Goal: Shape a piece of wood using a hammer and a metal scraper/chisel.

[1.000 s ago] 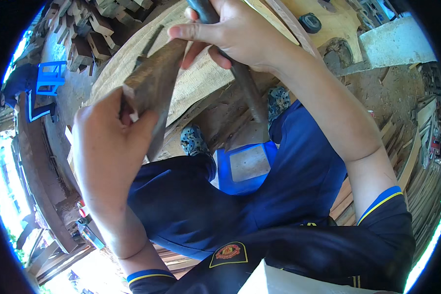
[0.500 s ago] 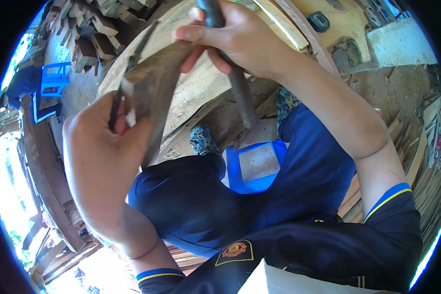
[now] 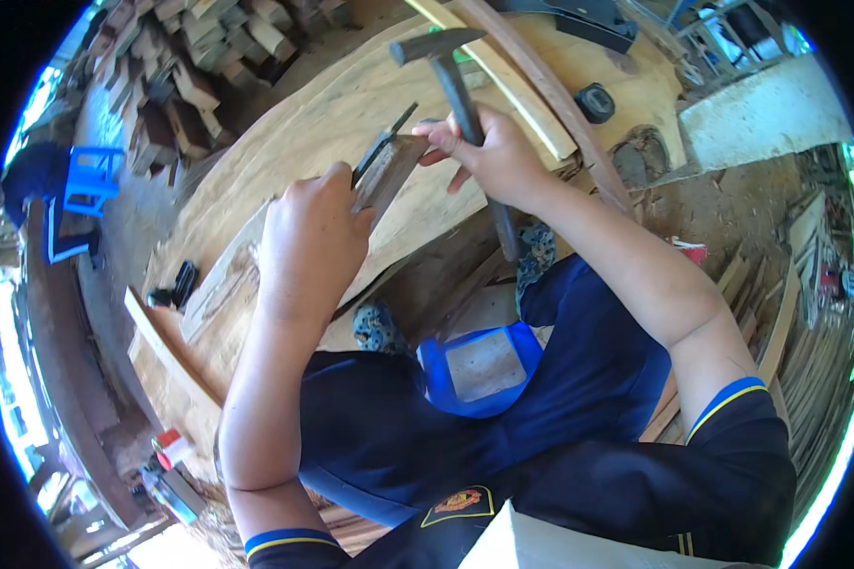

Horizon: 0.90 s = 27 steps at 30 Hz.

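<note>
My left hand (image 3: 308, 232) is closed around a narrow wooden block (image 3: 389, 178), held at a slant above the large wooden slab. Along the block's left side lies a thin dark metal blade or bar (image 3: 396, 125), its tip reaching past the block's far end; the grip hides its lower part. In my right hand (image 3: 505, 156) is a hammer (image 3: 458, 93), head up and away from me, handle end hanging down. The right fingertips are at the block's far end; whether they press on it I cannot tell.
Beneath my hands spreads the pale wooden slab (image 3: 247, 175). Wood strips (image 3: 512, 81) and a black tape measure (image 3: 594, 102) lie on its far right. A blue stool (image 3: 489, 370) stands between my legs. Lumber is stacked (image 3: 218, 47) far left, near a seated person (image 3: 38, 180).
The block and both hands have moved away from me, the left hand also rightward. The block now leans more to the right. The hammer's head has come into view.
</note>
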Each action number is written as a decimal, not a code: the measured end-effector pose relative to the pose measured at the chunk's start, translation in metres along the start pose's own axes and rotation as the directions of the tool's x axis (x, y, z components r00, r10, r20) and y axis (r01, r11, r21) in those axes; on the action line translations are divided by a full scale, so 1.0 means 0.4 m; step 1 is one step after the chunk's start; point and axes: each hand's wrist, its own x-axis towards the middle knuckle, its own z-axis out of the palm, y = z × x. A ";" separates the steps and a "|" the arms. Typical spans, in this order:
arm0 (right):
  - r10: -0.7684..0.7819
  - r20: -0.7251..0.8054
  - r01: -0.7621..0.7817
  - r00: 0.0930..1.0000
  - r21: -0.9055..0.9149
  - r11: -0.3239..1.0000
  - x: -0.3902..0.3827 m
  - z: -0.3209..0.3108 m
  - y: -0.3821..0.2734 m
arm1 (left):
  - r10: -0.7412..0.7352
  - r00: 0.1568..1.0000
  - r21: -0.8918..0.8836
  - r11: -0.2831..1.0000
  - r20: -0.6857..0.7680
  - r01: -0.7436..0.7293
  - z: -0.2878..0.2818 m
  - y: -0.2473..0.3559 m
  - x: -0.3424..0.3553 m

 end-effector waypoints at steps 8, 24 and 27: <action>0.177 0.034 -0.163 0.984 -0.250 0.954 0.028 -0.035 -0.007 | 0.004 0.996 -0.058 0.998 0.094 0.002 0.117 -0.015 0.098; 0.392 0.163 -0.378 0.905 -0.115 0.919 -0.030 -0.011 0.140 | 0.015 0.937 0.126 0.990 0.349 -0.062 0.225 -0.029 0.054; 0.408 0.206 -0.384 0.890 -0.147 0.912 -0.056 0.032 0.127 | -0.006 0.900 0.186 0.979 0.436 -0.083 0.226 -0.057 0.035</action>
